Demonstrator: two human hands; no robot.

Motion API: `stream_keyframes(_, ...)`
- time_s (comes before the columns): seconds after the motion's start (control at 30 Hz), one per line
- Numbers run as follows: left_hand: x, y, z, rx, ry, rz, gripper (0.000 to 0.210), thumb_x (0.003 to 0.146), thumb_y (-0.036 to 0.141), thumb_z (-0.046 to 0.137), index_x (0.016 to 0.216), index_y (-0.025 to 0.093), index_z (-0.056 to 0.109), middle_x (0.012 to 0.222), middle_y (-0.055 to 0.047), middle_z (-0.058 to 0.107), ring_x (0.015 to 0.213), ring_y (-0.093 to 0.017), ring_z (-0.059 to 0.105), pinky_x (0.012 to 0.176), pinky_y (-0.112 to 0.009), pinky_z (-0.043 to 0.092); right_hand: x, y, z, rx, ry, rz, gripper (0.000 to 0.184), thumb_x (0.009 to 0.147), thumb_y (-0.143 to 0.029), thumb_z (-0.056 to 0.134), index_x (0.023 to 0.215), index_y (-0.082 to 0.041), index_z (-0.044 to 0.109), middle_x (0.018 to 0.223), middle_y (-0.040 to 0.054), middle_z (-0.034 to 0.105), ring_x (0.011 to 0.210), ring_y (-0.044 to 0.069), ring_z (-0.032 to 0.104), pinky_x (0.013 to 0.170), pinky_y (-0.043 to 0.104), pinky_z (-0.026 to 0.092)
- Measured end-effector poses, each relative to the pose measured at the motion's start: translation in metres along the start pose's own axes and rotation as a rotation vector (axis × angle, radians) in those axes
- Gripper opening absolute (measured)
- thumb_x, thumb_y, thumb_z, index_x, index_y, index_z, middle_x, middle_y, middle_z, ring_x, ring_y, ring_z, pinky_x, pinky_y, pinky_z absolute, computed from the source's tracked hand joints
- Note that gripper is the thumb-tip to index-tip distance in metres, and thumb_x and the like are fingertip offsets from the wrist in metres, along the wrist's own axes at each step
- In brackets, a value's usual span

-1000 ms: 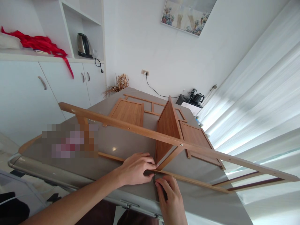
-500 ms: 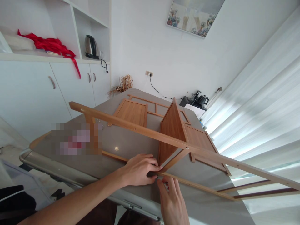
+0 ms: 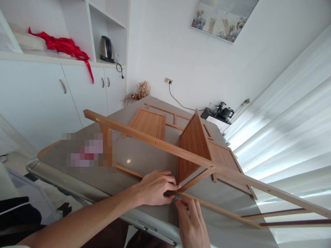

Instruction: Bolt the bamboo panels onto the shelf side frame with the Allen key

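The left hand (image 3: 157,187) grasps the near corner of a wooden frame (image 3: 181,152), with fingers over the low rail (image 3: 219,209) and the thumb beneath it. The right hand (image 3: 192,217) is just beside it, and its bent fingers pinch a thin metal piece (image 3: 175,197) against the same rail. A little red shows between these fingers, but I cannot tell what it belongs to.

The frame is at the near side of the grey table (image 3: 147,156), its long upper rail raised above the surface. A board (image 3: 192,144) stands upright behind the frame and meets it near the left hand. A slanted bar joins the two rails there, and a round metal fitting (image 3: 212,167) sits in the upper one.

Farther back, a left panel (image 3: 150,124) and a right panel (image 3: 224,156) lie flat on the table, with a thin lattice (image 3: 165,111) behind the left one. On the left, a patch is blurred and cannot be read. Beyond the table, a kettle (image 3: 105,49) and a red cloth (image 3: 63,45) are in the white cabinet (image 3: 33,89).
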State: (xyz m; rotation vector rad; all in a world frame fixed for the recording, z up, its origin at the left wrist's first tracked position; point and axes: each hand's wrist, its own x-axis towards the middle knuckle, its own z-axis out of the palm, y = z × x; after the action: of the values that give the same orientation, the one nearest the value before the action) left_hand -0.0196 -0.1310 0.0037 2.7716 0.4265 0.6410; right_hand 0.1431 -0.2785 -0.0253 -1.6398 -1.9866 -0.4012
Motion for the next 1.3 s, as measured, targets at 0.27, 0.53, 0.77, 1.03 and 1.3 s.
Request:
stream_keyframes(0.27,0.000,0.000,-0.001,0.007,0.008,0.006,0.027,0.087,0.032,0.067,0.114,0.027,0.072,0.098,0.001,0.075,0.097,-0.020,0.065,0.086,-0.033,0.052,-0.005,0.009,0.006,-0.059,0.064,-0.037,0.026,0.098,-0.012,0.047,0.106,-0.024,0.068,0.094,0.0064,0.067,0.085,0.020,0.063,0.078,0.034,0.050)
stream_keyframes(0.53,0.000,0.001,0.000,-0.005,0.016,-0.002,0.021,0.090,0.030,0.064,0.108,0.027,0.074,0.095,0.001,0.075,0.096,-0.020,0.065,0.088,-0.033,0.051,-0.005,0.010,0.006,0.066,0.108,0.065,0.012,0.097,-0.024,0.060,0.102,-0.027,0.071,0.086,0.0036,0.068,0.079,0.019,0.063,0.073,0.031,0.047)
stream_keyframes(0.77,0.001,0.001,-0.001,-0.007,0.010,0.001,0.018,0.087,0.029,0.066,0.103,0.027,0.074,0.097,0.002,0.075,0.094,-0.020,0.065,0.085,-0.032,0.052,-0.004,0.013,0.005,0.129,0.077,0.076,0.013,0.097,-0.021,0.058,0.099,-0.026,0.070,0.089,0.0035,0.067,0.081,0.018,0.065,0.073,0.029,0.051)
stream_keyframes(1.03,0.001,0.003,-0.005,-0.009,0.001,0.001,0.018,0.089,0.027,0.064,0.103,0.026,0.073,0.099,0.002,0.075,0.095,-0.019,0.065,0.084,-0.031,0.052,-0.006,0.008,-0.001,0.046,0.037,0.045,0.015,0.099,-0.020,0.055,0.103,-0.026,0.067,0.090,0.0036,0.066,0.079,0.018,0.063,0.071,0.029,0.050)
stream_keyframes(1.3,0.001,0.002,-0.003,0.012,-0.005,0.013,0.022,0.090,0.027,0.062,0.109,0.025,0.072,0.100,0.000,0.075,0.096,-0.020,0.064,0.089,-0.032,0.052,-0.004,0.003,-0.005,-0.099,-0.055,0.027,0.026,0.096,-0.011,0.047,0.106,-0.025,0.066,0.096,0.0067,0.063,0.085,0.021,0.061,0.073,0.033,0.048)
